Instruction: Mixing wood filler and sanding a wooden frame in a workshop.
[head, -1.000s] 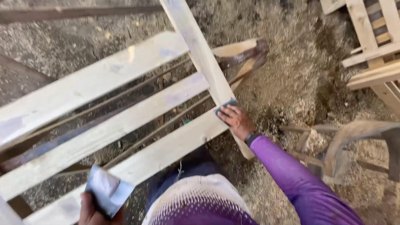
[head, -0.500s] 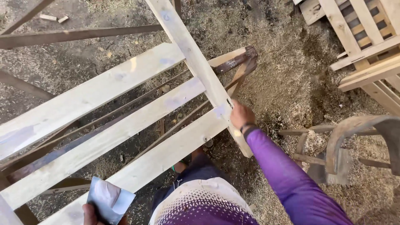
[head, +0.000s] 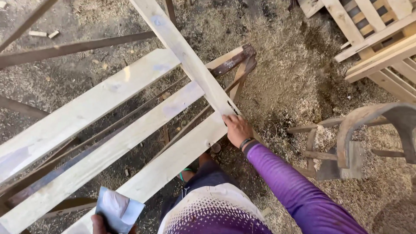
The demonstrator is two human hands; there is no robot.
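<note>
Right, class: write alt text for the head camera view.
A right hand presses on a pale wooden slatted frame over sawdust-covered ground; the left hand holds a folded grey sanding sheet.

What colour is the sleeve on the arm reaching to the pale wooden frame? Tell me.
Bright purple long sleeve, seen best in the head view.

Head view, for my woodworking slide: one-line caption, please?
Right hand rubs a pale wooden slatted frame over sawdust-covered ground; left hand holds folded grey sandpaper.
</note>
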